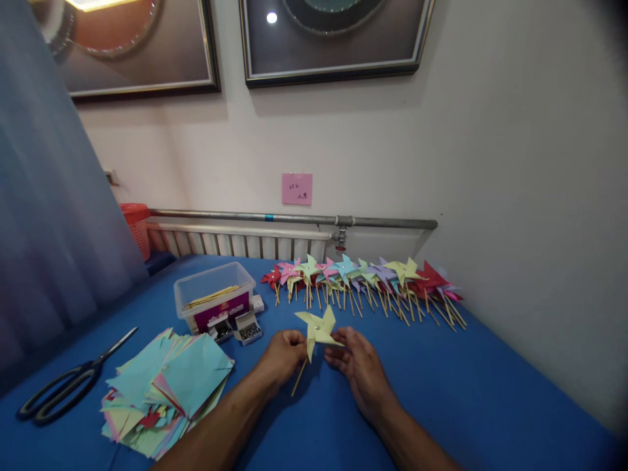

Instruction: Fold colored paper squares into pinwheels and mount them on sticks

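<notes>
A pale yellow paper pinwheel [320,331] on a thin wooden stick is held just above the blue table, its face towards the wall and a small metal pin at its centre. My left hand [283,358] is closed at the pinwheel's left side, thumb and fingers pinched by the top of the stick; the exact grip is partly hidden behind a blade. On the other side, my right hand [362,370] has its fingers loosely curved and apart, close to the right blade. Whether a fingertip touches that blade I cannot make out.
Finished pinwheels [346,268] lie in a row along the wall. At left are a clear plastic box [218,297] with sticks, small boxes of pins [248,327], a stack of coloured paper [169,386] and black-handled scissors [73,386]. A metal pipe [294,219] runs behind.
</notes>
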Available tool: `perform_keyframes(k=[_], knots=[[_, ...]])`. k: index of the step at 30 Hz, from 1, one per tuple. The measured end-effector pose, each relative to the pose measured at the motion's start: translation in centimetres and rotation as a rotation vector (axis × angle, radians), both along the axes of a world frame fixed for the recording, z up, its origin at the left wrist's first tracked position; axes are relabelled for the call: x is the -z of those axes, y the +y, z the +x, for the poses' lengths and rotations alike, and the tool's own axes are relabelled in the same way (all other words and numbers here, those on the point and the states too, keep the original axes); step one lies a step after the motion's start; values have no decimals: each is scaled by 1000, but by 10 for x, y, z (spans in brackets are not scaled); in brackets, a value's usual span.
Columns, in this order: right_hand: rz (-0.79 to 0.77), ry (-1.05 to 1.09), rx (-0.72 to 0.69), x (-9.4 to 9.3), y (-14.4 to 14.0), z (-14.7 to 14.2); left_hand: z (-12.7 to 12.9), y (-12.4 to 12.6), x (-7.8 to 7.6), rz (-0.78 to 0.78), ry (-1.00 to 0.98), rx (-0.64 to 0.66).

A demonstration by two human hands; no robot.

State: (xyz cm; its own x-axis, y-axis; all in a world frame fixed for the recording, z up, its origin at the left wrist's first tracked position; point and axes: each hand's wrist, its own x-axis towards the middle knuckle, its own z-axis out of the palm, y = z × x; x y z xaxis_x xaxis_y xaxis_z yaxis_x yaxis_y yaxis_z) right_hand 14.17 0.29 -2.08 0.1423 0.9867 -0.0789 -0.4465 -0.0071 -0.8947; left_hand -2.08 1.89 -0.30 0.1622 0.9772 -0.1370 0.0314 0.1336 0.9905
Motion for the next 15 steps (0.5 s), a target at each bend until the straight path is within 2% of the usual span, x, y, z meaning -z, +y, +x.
perform_keyframes(k=[3,6,9,11,15], knots=[[-19,-98,66,6,2,1,-2,5,-2,-11,-100,-119],[56,-414,-71,6,-7,-4,-2,8,-2,-4,-174,-177],[218,-709,-191,1,-22,-15,-1,6,-3,24,-195,-177],[259,-837,-226,-2,-31,-22,0,3,-5,44,-190,-160],[258,-894,-233,-3,-35,-28,2,1,-5,65,-164,-123]])
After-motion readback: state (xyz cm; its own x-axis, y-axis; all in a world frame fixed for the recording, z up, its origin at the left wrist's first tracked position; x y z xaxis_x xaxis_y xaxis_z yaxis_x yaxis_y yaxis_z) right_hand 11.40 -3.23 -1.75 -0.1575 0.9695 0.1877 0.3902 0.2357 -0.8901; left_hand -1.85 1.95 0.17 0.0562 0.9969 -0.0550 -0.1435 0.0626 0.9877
